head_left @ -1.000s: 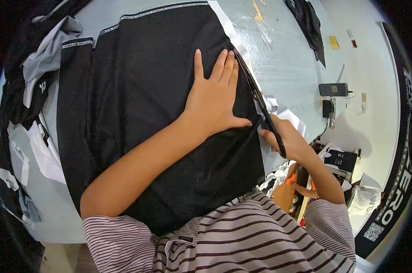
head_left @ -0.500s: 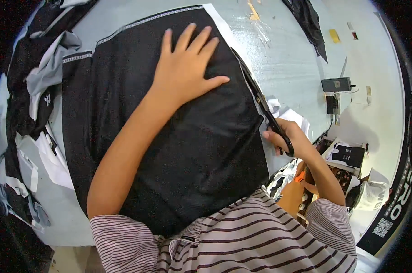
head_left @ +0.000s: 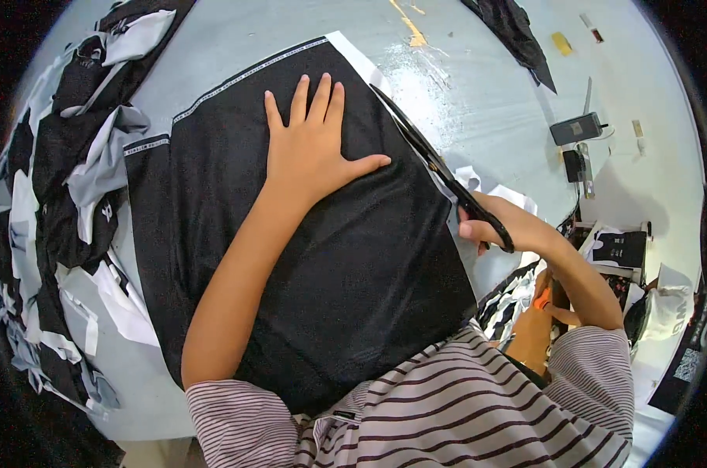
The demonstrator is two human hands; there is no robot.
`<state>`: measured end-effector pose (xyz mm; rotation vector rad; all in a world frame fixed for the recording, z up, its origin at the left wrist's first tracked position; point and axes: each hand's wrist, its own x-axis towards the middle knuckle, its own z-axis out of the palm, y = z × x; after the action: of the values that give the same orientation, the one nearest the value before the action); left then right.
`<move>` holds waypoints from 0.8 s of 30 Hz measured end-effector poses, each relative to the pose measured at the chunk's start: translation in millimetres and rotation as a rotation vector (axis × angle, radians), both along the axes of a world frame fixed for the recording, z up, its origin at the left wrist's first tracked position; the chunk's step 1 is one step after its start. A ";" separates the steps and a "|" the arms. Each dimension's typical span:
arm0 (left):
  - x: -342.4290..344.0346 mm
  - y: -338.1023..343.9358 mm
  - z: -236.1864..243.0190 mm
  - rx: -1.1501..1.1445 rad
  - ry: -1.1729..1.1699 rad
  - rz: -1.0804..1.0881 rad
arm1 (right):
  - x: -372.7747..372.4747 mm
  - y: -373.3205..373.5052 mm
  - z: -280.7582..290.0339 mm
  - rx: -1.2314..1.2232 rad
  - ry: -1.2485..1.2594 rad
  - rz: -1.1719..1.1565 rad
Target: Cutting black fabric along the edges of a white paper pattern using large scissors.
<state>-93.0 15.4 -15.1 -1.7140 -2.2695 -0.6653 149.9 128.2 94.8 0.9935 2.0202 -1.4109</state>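
A large piece of black fabric [head_left: 353, 257] lies spread on the table, its far edge bordered by a narrow printed band. My left hand [head_left: 306, 152] rests flat on it with the fingers spread. In my right hand [head_left: 501, 222] is a pair of long black scissors [head_left: 435, 164], with thumb and fingers in the handles. The blades run along the fabric's right edge, their tips toward the far corner. Along that edge shows a strip of white material [head_left: 352, 56]. Beyond the scissors, white scraps [head_left: 470, 178] lie close to my right hand.
Heaped black, grey and white cloth pieces [head_left: 65, 195] cover the table's left side. Another black cloth [head_left: 517, 39] lies at the far right. A dark boxy device [head_left: 575, 129] with a cable is by the right wall. Cloth strips [head_left: 517, 300] sit in a container below the table's right edge.
The whole view has shifted slightly. The scissors' blades sit farther along the fabric's right edge, toward the far corner. My left hand remains spread on the fabric.
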 end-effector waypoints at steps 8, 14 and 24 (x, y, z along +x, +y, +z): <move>4.0 0.1 -0.4 0.009 -0.006 0.009 | -16.8 -4.0 -4.2 0.151 -0.071 0.066; 4.2 -0.3 -0.9 0.006 -0.001 0.024 | -15.2 -6.9 -10.3 0.219 0.001 0.018; 5.9 -1.5 -0.2 -0.020 0.003 0.063 | -19.5 -10.5 -6.5 0.234 -0.017 -0.003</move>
<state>-87.1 13.8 -15.3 -1.6434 -2.3256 -0.6291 130.4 117.7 88.3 1.1008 2.2080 -1.1819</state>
